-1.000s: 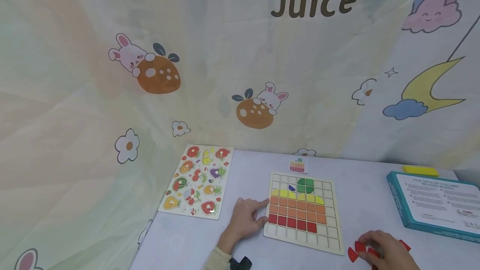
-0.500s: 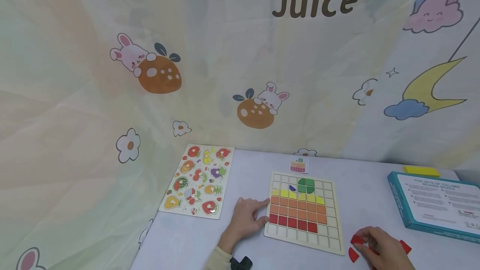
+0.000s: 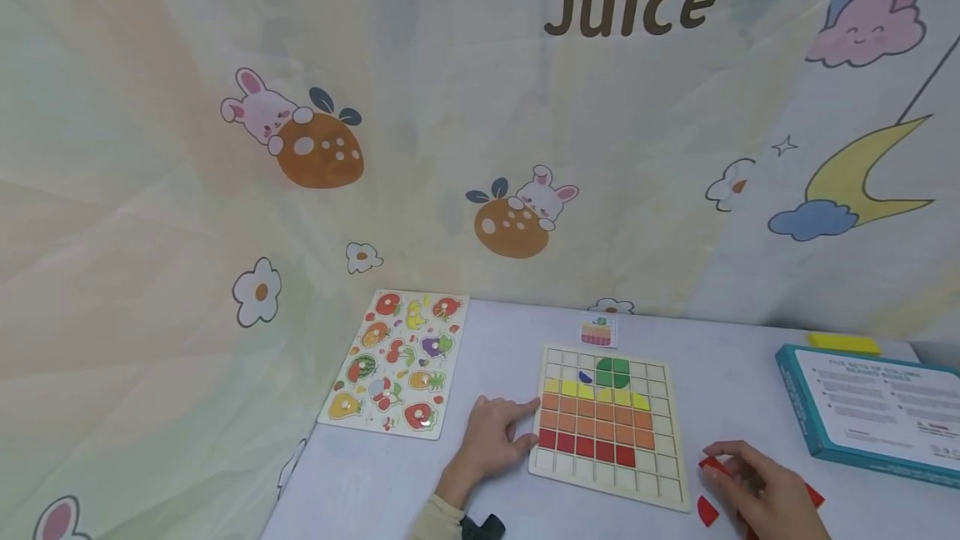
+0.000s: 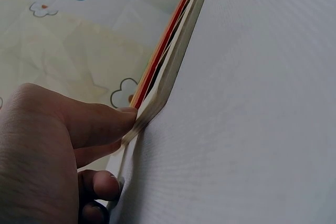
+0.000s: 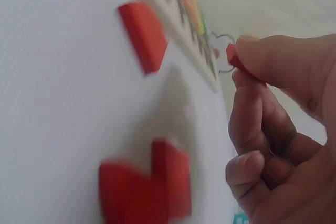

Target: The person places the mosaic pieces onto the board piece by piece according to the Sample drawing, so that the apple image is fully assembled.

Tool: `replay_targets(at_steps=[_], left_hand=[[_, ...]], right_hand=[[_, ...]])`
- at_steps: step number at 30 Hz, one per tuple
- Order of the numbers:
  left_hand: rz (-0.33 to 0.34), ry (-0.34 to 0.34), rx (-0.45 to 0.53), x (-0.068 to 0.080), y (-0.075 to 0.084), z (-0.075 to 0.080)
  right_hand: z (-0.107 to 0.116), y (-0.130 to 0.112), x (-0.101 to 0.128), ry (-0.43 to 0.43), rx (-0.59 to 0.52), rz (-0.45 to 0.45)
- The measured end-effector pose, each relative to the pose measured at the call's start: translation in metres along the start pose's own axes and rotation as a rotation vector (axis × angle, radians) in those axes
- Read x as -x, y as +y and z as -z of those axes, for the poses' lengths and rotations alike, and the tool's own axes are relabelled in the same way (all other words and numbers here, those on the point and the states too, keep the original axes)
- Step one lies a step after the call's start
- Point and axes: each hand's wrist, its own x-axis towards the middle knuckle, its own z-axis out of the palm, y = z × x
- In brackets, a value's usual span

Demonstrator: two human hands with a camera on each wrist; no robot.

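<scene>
A square wooden grid board (image 3: 652,482) lies on the table, with rows of red, orange and yellow blocks, a green shape and one small blue piece set in its cells. My left hand (image 3: 487,440) touches the board's left edge with forefinger and thumb; in the left wrist view the thumb rests against that edge. To the right of the board, my right hand (image 3: 772,490) pinches a small red block (image 5: 232,56) between thumb and forefinger, above the table. Beneath it lie several loose red blocks (image 5: 144,35), one a rounded wedge (image 3: 707,512), others partly hidden by the hand.
A fruit picture puzzle board (image 3: 393,365) lies to the left. Behind the grid stands a small pattern card (image 3: 597,330). A teal box (image 3: 877,415) lies at the right, with a yellow block (image 3: 843,343) behind it. A printed curtain (image 3: 420,107) hangs at the back.
My right hand, spread over the red blocks before, has picked one up and raised it slightly away from the wedge left on the table. The left hand stays on the board's edge.
</scene>
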Motion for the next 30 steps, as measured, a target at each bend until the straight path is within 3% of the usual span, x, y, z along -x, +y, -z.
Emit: replay_targets(at_steps=[4, 10, 17, 22, 30], left_hand=[[0.0, 0.001, -0.001, 0.0, -0.001, 0.0], [-0.003, 0.002, -0.007, 0.0, -0.002, 0.0], [-0.011, 0.01, -0.01, 0.001, -0.002, 0.0], [-0.013, 0.012, -0.007, 0.0, -0.002, -0.001], [-0.007, 0.007, -0.006, 0.0, -0.001, -0.001]], right_hand=[[-0.002, -0.009, 0.0, 0.044, -0.066, -0.026], [-0.011, -0.019, -0.002, 0.036, -0.125, -0.027], [-0.026, -0.031, -0.004, 0.054, -0.027, 0.076], [-0.033, -0.035, -0.004, 0.049, -0.024, 0.143], [-0.043, -0.04, -0.01, 0.018, 0.007, 0.135]])
